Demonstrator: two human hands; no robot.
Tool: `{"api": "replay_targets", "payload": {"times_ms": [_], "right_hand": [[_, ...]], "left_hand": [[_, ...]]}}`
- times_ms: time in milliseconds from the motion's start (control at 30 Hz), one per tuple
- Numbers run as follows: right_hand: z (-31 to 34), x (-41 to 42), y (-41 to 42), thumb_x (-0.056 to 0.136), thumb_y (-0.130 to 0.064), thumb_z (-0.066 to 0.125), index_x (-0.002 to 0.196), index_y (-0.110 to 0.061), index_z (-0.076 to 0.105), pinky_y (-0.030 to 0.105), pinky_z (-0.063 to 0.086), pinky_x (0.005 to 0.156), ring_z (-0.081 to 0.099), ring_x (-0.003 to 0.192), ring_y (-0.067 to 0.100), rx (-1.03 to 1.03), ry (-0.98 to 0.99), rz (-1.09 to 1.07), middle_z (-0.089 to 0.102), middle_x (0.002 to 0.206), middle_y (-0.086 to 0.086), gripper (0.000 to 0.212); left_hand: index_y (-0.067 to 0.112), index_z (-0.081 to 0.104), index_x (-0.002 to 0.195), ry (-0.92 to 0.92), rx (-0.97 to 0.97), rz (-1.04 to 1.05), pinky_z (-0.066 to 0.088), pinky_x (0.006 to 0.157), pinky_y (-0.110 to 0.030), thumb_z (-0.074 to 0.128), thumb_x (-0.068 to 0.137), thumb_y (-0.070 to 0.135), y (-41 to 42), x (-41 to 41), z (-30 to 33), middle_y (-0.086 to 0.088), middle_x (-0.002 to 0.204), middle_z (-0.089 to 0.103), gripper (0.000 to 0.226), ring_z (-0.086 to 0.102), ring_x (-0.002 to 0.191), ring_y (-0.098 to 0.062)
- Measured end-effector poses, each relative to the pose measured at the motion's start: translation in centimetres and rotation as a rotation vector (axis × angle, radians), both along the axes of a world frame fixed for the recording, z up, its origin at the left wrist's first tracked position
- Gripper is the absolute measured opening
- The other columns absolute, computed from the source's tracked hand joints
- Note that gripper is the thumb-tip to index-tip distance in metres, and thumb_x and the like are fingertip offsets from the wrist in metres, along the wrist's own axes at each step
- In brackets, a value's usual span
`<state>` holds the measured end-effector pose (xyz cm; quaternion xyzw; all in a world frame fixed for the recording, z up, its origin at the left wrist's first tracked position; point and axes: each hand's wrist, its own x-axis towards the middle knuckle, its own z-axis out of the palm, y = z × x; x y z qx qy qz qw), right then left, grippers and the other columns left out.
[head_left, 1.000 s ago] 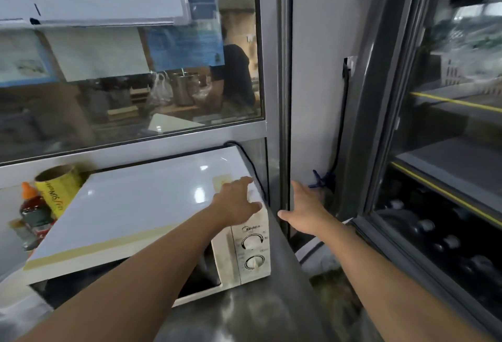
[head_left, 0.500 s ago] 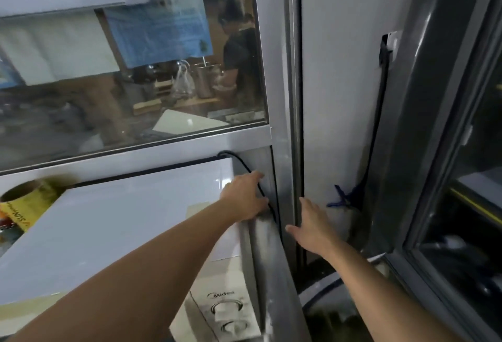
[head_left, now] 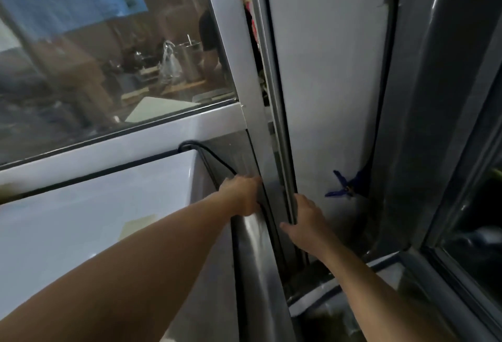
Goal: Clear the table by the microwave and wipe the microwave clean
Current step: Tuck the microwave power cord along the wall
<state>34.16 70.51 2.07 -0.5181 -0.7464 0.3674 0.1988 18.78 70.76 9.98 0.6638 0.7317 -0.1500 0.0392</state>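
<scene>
With the left hand [head_left: 244,195] curled over the microwave [head_left: 95,219]'s back corner by the power cord [head_left: 217,158] and the right hand [head_left: 307,222] open on the metal post [head_left: 282,167], I'd ease it out gently, cord slack.

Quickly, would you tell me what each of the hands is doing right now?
Left hand: curled over the microwave back corner by the black cord; grip unclear.
Right hand: open, holding nothing.

A: Where are the hands?

B: The left hand [head_left: 243,195] reaches over the microwave [head_left: 95,222] to its back right corner, fingers curled down beside the black cord [head_left: 214,161]. Whether it grips the cord, I can't tell.

A: And the other?

B: The right hand [head_left: 305,222] lies against the metal post [head_left: 282,151], fingers straight, thumb out.

A: Behind them?

B: A window [head_left: 108,56] and a white wall panel [head_left: 326,83].
</scene>
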Motion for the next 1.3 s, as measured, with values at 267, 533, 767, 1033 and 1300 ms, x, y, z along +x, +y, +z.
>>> {"api": "replay_targets", "payload": {"times_ms": [267, 533, 767, 1033, 1300], "right_hand": [[-3.1, 0.1, 2.2, 0.087, -0.027, 0.065, 0.147, -0.010, 0.024, 0.035, 0.032, 0.112, 0.033, 0.136, 0.023, -0.008, 0.100, 0.009, 0.036, 0.147, 0.008, 0.075], [-5.1, 0.4, 3.1, 0.088, -0.025, 0.064, 0.148, -0.012, 0.023, 0.036, 0.033, 0.110, 0.035, 0.134, 0.023, -0.033, 0.143, 0.003, 0.036, 0.147, 0.009, 0.074], [-5.7, 1.0, 3.0, 0.089, -0.023, 0.063, 0.148, -0.014, 0.019, 0.035, 0.029, 0.110, 0.031, 0.137, 0.024, -0.063, 0.154, -0.013, 0.030, 0.150, 0.008, 0.074], [-5.3, 1.2, 1.5, 0.090, -0.024, 0.062, 0.148, -0.014, 0.019, 0.034, 0.029, 0.111, 0.030, 0.139, 0.023, -0.075, 0.103, -0.020, 0.028, 0.152, 0.008, 0.073], [-2.8, 2.3, -1.2, 0.089, -0.020, 0.061, 0.143, -0.014, 0.030, 0.031, 0.034, 0.104, 0.037, 0.133, 0.022, -0.117, 0.067, -0.057, 0.037, 0.144, 0.008, 0.062]], "left_hand": [[0.017, 0.034, 0.142, 0.222, -0.077, -0.053, 0.028, 0.108, -0.039, 0.055, 0.088, 0.022, 3.9, -1.9, -3.5, -0.008, 0.146, 0.040, 0.058, 0.034, 0.135, -0.027], [0.016, 0.034, 0.142, 0.440, -0.130, -0.105, 0.008, 0.114, -0.053, 0.050, 0.090, 0.023, 5.3, -2.1, -5.8, -0.007, 0.144, 0.042, 0.056, 0.030, 0.136, -0.027], [0.011, 0.039, 0.138, 0.484, -0.154, -0.074, 0.005, 0.114, -0.054, 0.046, 0.088, 0.015, 4.9, -1.1, -6.5, -0.013, 0.139, 0.044, 0.050, 0.034, 0.132, -0.030], [0.011, 0.050, 0.126, 0.483, -0.099, -0.122, 0.024, 0.106, -0.043, 0.047, 0.090, 0.012, 3.4, 0.2, -6.3, -0.013, 0.129, 0.050, 0.036, 0.042, 0.121, -0.031], [0.014, 0.058, 0.103, 0.353, -0.012, -0.160, 0.027, 0.100, -0.041, 0.054, 0.084, 0.008, 1.4, 2.5, -2.9, -0.005, 0.109, 0.061, 0.021, 0.055, 0.106, -0.026]]}}
